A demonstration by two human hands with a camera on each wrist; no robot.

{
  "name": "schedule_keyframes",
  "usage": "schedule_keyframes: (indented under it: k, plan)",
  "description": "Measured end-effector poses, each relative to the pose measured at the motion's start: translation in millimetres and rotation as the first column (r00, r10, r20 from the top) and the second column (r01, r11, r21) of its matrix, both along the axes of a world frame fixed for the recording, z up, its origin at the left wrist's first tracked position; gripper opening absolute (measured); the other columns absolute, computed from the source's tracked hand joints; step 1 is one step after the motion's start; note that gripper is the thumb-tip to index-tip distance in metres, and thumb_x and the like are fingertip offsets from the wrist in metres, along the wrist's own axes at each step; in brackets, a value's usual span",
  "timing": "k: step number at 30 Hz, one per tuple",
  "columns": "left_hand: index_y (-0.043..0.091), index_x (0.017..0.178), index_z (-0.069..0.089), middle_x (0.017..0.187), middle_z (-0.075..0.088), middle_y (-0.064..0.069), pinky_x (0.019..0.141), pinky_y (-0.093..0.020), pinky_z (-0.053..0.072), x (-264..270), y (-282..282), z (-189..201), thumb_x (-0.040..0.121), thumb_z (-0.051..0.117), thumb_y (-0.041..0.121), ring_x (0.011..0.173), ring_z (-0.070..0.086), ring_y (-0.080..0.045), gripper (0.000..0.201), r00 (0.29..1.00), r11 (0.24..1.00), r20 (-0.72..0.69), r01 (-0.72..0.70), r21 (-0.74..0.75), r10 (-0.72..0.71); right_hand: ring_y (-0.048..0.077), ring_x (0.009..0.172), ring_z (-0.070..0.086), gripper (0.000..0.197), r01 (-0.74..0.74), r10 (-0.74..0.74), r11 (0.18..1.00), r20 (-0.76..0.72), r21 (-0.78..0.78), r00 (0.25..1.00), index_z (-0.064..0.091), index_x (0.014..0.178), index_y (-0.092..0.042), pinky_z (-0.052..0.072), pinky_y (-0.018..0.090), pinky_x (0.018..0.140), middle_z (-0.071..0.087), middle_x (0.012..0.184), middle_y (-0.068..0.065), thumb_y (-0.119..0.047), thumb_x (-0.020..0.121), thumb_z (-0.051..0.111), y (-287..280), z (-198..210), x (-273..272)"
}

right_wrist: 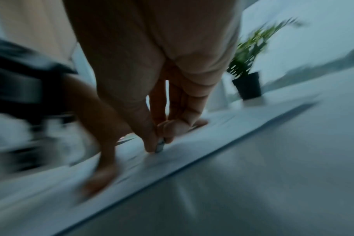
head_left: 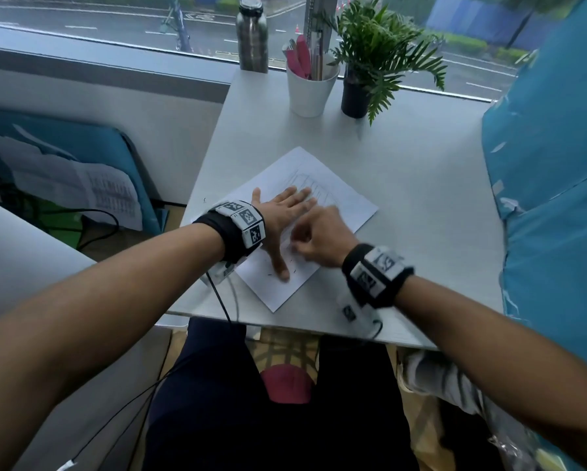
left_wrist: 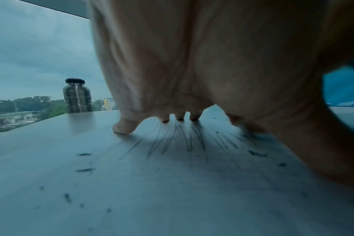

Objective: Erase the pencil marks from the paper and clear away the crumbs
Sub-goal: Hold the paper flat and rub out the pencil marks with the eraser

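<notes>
The paper lay askew near the counter's front edge. The left grip pressed flat on it, fingers straight; the right grip pinched a small eraser against the sheet among dark crumbs.

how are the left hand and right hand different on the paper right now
The left hand lies flat with fingers spread, pressing the paper down; the right hand is curled, pinching a small eraser. The left hand holds nothing; the right hand works the eraser tip against the sheet. Both wear black wrist bands.
</notes>
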State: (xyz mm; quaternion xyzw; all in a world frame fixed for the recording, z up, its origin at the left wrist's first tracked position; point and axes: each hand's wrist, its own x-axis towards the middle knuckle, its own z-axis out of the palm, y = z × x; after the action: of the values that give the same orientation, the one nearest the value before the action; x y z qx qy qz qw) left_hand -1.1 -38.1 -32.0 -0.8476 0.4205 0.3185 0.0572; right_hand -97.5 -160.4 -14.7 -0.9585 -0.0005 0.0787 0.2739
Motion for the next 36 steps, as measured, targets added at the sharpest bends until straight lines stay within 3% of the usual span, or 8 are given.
schedule_keyframes:
  k: [10, 14, 16, 21, 26, 29, 31, 36]
  plan:
    - [0.043, 0.154, -0.009, 0.162, -0.023, 0.009, 0.112, -0.071, -0.007, 7, 17, -13, 0.043, 0.077, 0.082, 0.149, -0.021, -0.016, 0.146, 0.999, 0.990, 0.036, 0.025, -0.140, -0.020, 0.008, 0.067, 0.061, 0.010, 0.179, -0.178, 0.982, 0.025, -0.066, 0.984, 0.079, 0.075, -0.016, 0.038, 0.006, 0.067, 0.073, 0.070, -0.001, -0.023, 0.069, 0.080, -50, -9, 37]
    - [0.046, 0.152, -0.014, 0.161, -0.028, 0.009, 0.112, -0.070, -0.010, 7, 26, -15, 0.043, 0.077, 0.082, 0.148, -0.025, -0.017, 0.147, 0.999, 0.994, 0.025, 0.040, -0.099, -0.038, 0.009, 0.069, 0.063, 0.008, 0.215, -0.213, 0.975, 0.042, -0.050, 0.976, 0.079, 0.075, -0.015, 0.048, 0.016, 0.076, 0.073, 0.071, -0.001, -0.021, 0.070, 0.078, -49, -7, 35]
    - [0.045, 0.151, -0.018, 0.159, -0.032, 0.010, 0.112, -0.070, -0.009, 6, 24, -16, 0.042, 0.077, 0.083, 0.146, -0.028, -0.017, 0.149, 0.999, 0.996, 0.028, 0.045, -0.078, -0.043, 0.009, 0.065, 0.061, 0.005, 0.209, -0.207, 0.978, 0.083, -0.022, 0.975, 0.077, 0.074, -0.013, 0.048, 0.017, 0.069, 0.071, 0.069, -0.001, -0.017, 0.072, 0.077, -35, -10, 25]
    - [0.043, 0.150, -0.022, 0.157, -0.036, 0.010, 0.111, -0.070, -0.011, 6, 23, -17, 0.040, 0.075, 0.085, 0.144, -0.032, -0.016, 0.153, 0.998, 0.997, 0.033, 0.052, -0.051, -0.050, 0.007, 0.059, 0.060, 0.003, -0.034, 0.034, 0.999, 0.006, 0.021, 0.999, 0.077, 0.074, -0.012, 0.047, 0.012, 0.062, 0.071, 0.069, -0.002, -0.015, 0.074, 0.075, 4, -11, -6]
    - [0.042, 0.151, -0.021, 0.157, -0.035, 0.009, 0.110, -0.071, -0.012, 6, 23, -16, 0.042, 0.076, 0.084, 0.145, -0.032, -0.017, 0.152, 0.999, 0.998, 0.030, 0.039, -0.053, -0.037, 0.013, 0.068, 0.066, 0.009, 0.172, -0.167, 0.984, 0.090, -0.048, 0.982, 0.078, 0.076, -0.011, 0.046, 0.016, 0.081, 0.075, 0.075, 0.002, -0.019, 0.073, 0.075, -38, 0, 33]
    - [0.042, 0.151, -0.023, 0.156, -0.038, 0.010, 0.110, -0.069, -0.015, 6, 21, -17, 0.039, 0.074, 0.086, 0.143, -0.035, -0.017, 0.154, 1.000, 0.998, 0.016, 0.028, -0.056, -0.027, 0.014, 0.058, 0.063, 0.004, 0.033, -0.033, 0.999, 0.033, 0.010, 0.999, 0.075, 0.070, -0.009, 0.055, 0.028, 0.068, 0.071, 0.067, 0.002, -0.012, 0.073, 0.073, 3, -7, 2]
    - [0.042, 0.150, -0.024, 0.155, -0.040, 0.010, 0.109, -0.069, -0.016, 6, 21, -18, 0.039, 0.074, 0.087, 0.141, -0.037, -0.017, 0.155, 0.999, 0.998, 0.021, 0.029, -0.052, -0.028, 0.012, 0.056, 0.064, 0.004, -0.065, 0.066, 0.997, -0.017, 0.051, 0.998, 0.075, 0.069, -0.010, 0.053, 0.024, 0.061, 0.071, 0.065, 0.000, -0.011, 0.073, 0.074, 14, -7, -13]
    - [0.041, 0.150, -0.023, 0.156, -0.037, 0.009, 0.110, -0.071, -0.012, 6, 21, -16, 0.043, 0.076, 0.084, 0.144, -0.034, -0.017, 0.152, 0.999, 0.999, 0.019, 0.027, -0.047, -0.026, 0.013, 0.066, 0.066, 0.006, 0.184, -0.184, 0.983, 0.091, 0.011, 0.979, 0.078, 0.073, -0.011, 0.047, 0.016, 0.073, 0.074, 0.072, 0.002, -0.016, 0.071, 0.074, -35, -4, 28]
